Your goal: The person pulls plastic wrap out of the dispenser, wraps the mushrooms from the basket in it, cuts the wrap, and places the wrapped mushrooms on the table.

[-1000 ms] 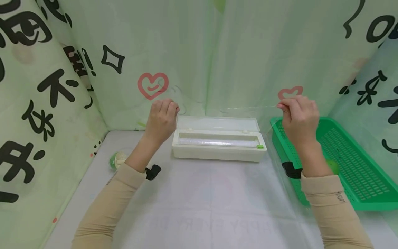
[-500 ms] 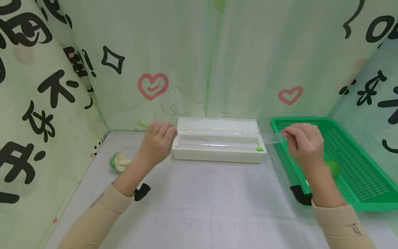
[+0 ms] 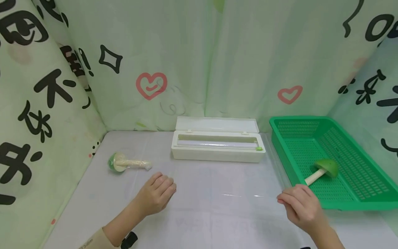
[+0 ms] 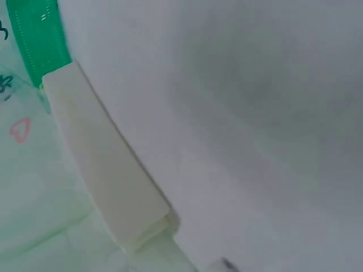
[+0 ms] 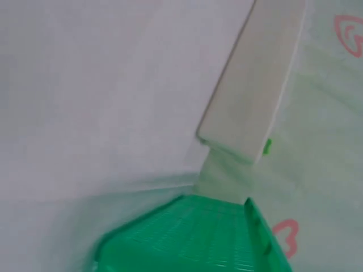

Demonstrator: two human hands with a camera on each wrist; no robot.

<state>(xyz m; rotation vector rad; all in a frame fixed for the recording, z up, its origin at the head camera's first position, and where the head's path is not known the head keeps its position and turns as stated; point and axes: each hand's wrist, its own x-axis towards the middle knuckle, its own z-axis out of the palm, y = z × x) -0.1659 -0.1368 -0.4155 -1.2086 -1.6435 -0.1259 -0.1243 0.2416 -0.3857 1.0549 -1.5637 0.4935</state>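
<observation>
Between my two hands a clear sheet of plastic wrap (image 3: pixel 258 196) is stretched over the table, visible mostly by its glints. My left hand (image 3: pixel 156 196) pinches its left end, and my right hand (image 3: pixel 301 208) pinches the other end beside the basket. Behind them stands a white cling film dispenser (image 3: pixel 217 153) with its lid up, a film roll inside and a small green slider at its right. A wrapped toy mushroom (image 3: pixel 132 163) with a green cap lies left of the dispenser. Neither wrist view shows a hand.
At the right stands a green plastic basket (image 3: pixel 357 152) holding another green-capped mushroom (image 3: pixel 325 168) without visible wrap. A printed pale green curtain (image 3: pixel 242 62) closes off the back and both sides of the white table (image 3: pixel 186 228).
Both hands have come down and toward me from above the dispenser, carrying the plastic wrap with them. The wrapped mushroom, earlier partly behind the left arm, now shows whole.
</observation>
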